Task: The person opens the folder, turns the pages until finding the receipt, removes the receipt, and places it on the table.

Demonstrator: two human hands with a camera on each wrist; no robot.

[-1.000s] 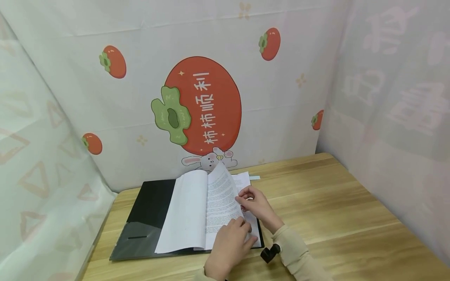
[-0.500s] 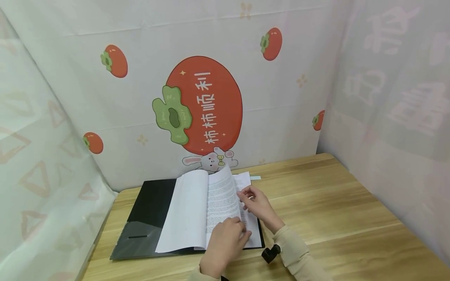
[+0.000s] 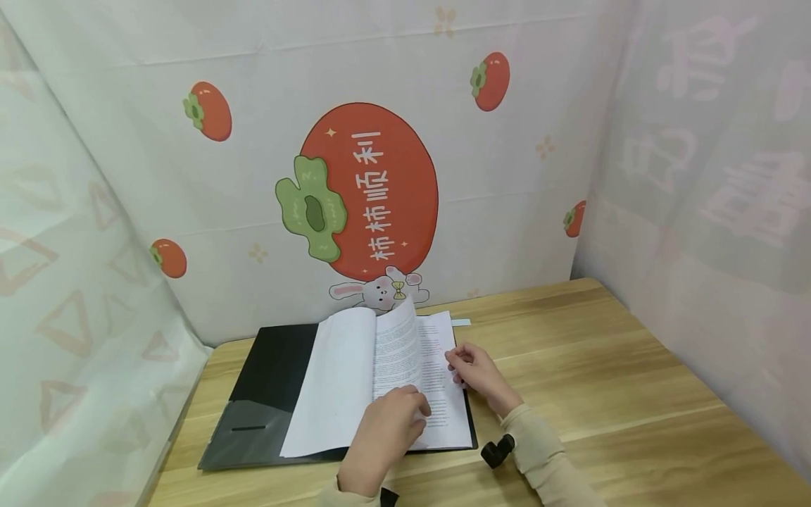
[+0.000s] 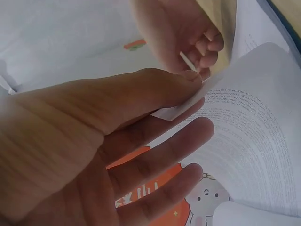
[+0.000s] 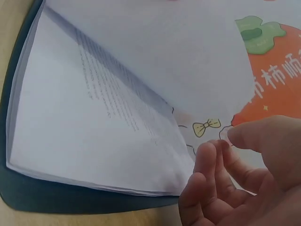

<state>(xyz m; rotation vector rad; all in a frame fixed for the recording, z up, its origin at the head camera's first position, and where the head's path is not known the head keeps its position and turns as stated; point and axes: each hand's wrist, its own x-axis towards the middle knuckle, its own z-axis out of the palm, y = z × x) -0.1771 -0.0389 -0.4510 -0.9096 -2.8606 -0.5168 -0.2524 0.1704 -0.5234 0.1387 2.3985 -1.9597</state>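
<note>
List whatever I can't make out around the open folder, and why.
Print on the lifted page: too small in the head view, blurred in the left wrist view.
Sheet beneath: partly covered by the lifted page and left hand, head view.
Pale blue tab: too small to show any writing, head view.
Pale sliver by the right hand: too blurred to identify, left wrist view.
Right sleeve: cut off by the bottom edge, head view.

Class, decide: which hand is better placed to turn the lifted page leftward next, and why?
Probably the left hand: it pinches the lifted page and lies closer to the turned pages. The right hand hovers near the right edge of the paper stack, gripping no page.
</note>
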